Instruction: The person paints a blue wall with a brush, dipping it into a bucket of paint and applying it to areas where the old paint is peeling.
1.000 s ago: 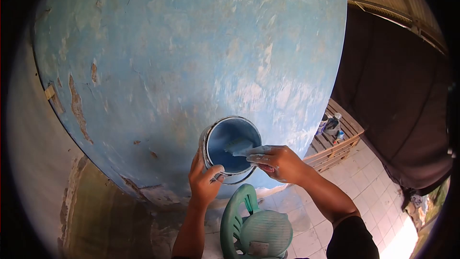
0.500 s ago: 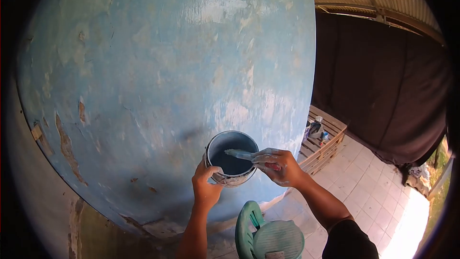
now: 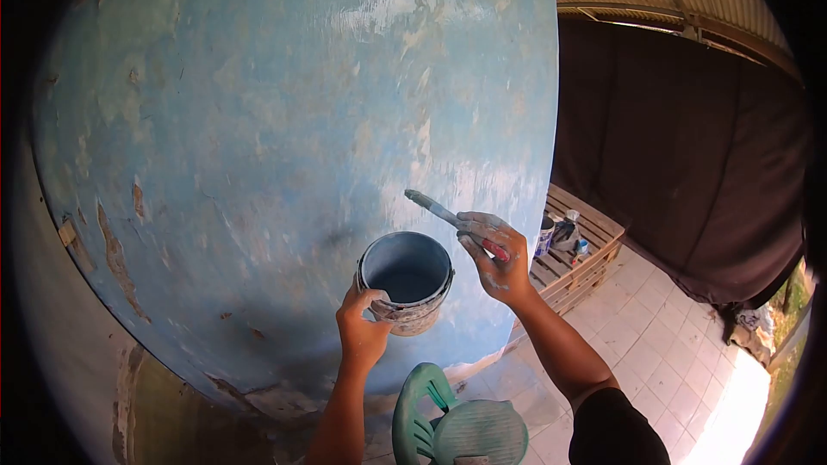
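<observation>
My left hand [image 3: 363, 327] grips the near left rim of a round, paint-smeared bucket [image 3: 417, 317], its thumb over the edge. Dark liquid shows at the bottom inside. My right hand [image 3: 498, 258], spotted with paint, is closed around a brush [image 3: 435, 209] with a red part on its handle. The brush points up and left, its bristles above the bucket and outside it. Behind both stands a blue wall [image 3: 284, 120] with whitish streaks and peeling patches.
Below the bucket is a green plastic chair [image 3: 480, 435]. At the right, a wooden pallet stack [image 3: 579, 271] carries containers [image 3: 545, 237] and a plastic bag. Further right hang dark sheets [image 3: 680, 146] over a tiled floor [image 3: 642, 336].
My right hand has lifted the brush out of the bucket and raised it toward the wall. The bucket in my left hand sits slightly further left in view.
</observation>
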{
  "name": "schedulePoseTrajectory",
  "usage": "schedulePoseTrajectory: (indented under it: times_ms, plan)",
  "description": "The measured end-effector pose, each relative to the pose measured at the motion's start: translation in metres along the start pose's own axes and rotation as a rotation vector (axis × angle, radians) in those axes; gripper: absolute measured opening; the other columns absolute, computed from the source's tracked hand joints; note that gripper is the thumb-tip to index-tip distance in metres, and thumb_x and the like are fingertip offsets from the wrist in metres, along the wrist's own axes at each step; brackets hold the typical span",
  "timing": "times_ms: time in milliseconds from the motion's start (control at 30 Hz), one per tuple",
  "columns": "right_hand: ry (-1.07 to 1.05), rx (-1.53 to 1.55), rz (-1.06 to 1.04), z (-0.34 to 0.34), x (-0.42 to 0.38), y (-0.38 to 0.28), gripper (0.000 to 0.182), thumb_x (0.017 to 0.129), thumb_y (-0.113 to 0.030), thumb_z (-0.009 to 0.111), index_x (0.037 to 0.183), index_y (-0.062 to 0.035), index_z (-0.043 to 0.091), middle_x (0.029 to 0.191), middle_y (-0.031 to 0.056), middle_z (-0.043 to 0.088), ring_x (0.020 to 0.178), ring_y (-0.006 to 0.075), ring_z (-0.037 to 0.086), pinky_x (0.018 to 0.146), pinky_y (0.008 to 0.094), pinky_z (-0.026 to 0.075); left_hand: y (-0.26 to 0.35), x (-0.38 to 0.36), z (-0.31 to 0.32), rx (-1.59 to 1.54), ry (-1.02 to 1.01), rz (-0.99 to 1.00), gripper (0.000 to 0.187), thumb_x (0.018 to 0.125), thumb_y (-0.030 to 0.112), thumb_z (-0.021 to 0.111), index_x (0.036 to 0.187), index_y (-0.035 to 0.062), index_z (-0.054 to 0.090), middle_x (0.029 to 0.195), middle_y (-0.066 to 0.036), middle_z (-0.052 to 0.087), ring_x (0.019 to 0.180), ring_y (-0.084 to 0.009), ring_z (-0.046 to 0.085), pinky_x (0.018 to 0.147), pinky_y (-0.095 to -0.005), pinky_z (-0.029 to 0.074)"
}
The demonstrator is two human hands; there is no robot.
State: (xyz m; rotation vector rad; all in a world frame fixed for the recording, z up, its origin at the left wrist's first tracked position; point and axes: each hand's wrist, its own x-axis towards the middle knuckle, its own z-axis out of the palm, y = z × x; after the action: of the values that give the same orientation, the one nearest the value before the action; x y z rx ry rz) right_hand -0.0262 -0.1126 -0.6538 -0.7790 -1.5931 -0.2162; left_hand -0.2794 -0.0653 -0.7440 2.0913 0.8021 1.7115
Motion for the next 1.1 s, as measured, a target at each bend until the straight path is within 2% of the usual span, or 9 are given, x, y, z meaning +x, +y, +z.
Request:
schedulePoseTrajectory:
  times_ms: [300,367,467,600,767,833,900,967,1100]
  plan:
    - [0.14,-0.033,-0.074,0.027,0.06,0.114,0.027,0.089,0.001,0.075,0.116,0.0009,0.073,0.121,0.0243,0.072,0.103,0.039,0.073,0.088,0.0382,0.058,0.016,0.017,0.024,0.102,-0.015,-0.04,0.039,0.066,-0.016,0.07,0.102,-0.002,0.068,0.102,-0.011,0.071,0.102,-0.0197,0.067,0.093,-0.0314,0.05]
    - [0.118,-0.087,-0.071,0.032,0.07,0.136,0.028,0.091,-0.004,0.072,0.119,-0.0024,0.073,0.124,0.0254,0.07,0.106,0.0446,0.07,0.09,0.0422,0.057,0.02,0.023,0.024,0.113,-0.009,-0.019,0.038,0.067,-0.017,0.07,0.102,-0.0023,0.068,0.104,-0.011,0.071,0.103,-0.0201,0.067,0.094,-0.0317,0.05]
    - [0.005,-0.129,-0.028,0.043,0.052,0.159,0.025,0.091,-0.006,0.071,0.116,-0.0024,0.074,0.118,0.0248,0.072,0.103,0.0443,0.07,0.089,0.045,0.058,0.018,0.024,0.024,0.128,0.0,-0.022,0.038,0.069,-0.018,0.069,0.103,-0.0027,0.069,0.107,-0.012,0.071,0.105,-0.0207,0.067,0.095,-0.0322,0.05]
    - [-0.301,-0.185,-0.032,0.044,0.021,0.163,0.023,0.09,-0.006,0.07,0.112,-0.0025,0.075,0.11,0.0236,0.074,0.095,0.0423,0.071,0.085,0.0465,0.058,0.017,0.017,0.027,0.108,0.012,-0.07,0.039,0.069,-0.018,0.069,0.105,-0.0029,0.069,0.109,-0.012,0.071,0.108,-0.0212,0.068,0.097,-0.0325,0.05]
    - [-0.267,-0.227,-0.045,0.035,0.051,0.162,0.025,0.09,-0.005,0.07,0.114,-0.005,0.076,0.113,0.0214,0.074,0.094,0.0402,0.071,0.084,0.045,0.058,0.011,0.014,0.026,0.138,-0.004,-0.083,0.04,0.067,-0.019,0.07,0.104,-0.0028,0.069,0.109,-0.012,0.071,0.109,-0.0218,0.068,0.098,-0.033,0.05]
    - [-0.016,-0.196,-0.14,0.032,0.073,0.166,0.025,0.09,-0.005,0.071,0.115,-0.0056,0.076,0.117,0.0228,0.073,0.097,0.0406,0.072,0.086,0.0442,0.059,0.007,0.014,0.028,0.142,-0.002,-0.084,0.041,0.067,-0.019,0.07,0.104,-0.0028,0.069,0.109,-0.012,0.071,0.108,-0.0219,0.068,0.098,-0.033,0.05]
    - [0.002,-0.178,-0.155,0.034,0.082,0.174,0.025,0.09,-0.006,0.071,0.114,-0.0049,0.076,0.123,0.0247,0.071,0.098,0.0419,0.071,0.087,0.0436,0.059,0.001,0.014,0.027,0.134,-0.002,-0.085,0.041,0.066,-0.02,0.07,0.104,-0.0029,0.069,0.11,-0.013,0.071,0.109,-0.0219,0.068,0.098,-0.033,0.051]
    - [-0.057,-0.159,-0.057,0.039,0.076,0.175,0.024,0.09,-0.006,0.071,0.114,-0.0044,0.074,0.123,0.0241,0.07,0.097,0.0429,0.071,0.086,0.0443,0.059,-0.003,0.014,0.026,0.127,-0.006,-0.084,0.04,0.067,-0.02,0.07,0.104,-0.0029,0.069,0.11,-0.013,0.071,0.109,-0.0218,0.068,0.098,-0.0332,0.051]
    - [-0.307,-0.208,-0.151,0.058,0.028,0.172,0.024,0.089,-0.004,0.067,0.112,-0.0038,0.073,0.115,0.0219,0.073,0.095,0.0419,0.07,0.086,0.0451,0.059,-0.008,0.013,0.027,0.083,0.007,-0.089,0.039,0.068,-0.02,0.069,0.103,-0.0025,0.069,0.111,-0.012,0.071,0.108,-0.0216,0.068,0.098,-0.0334,0.051]
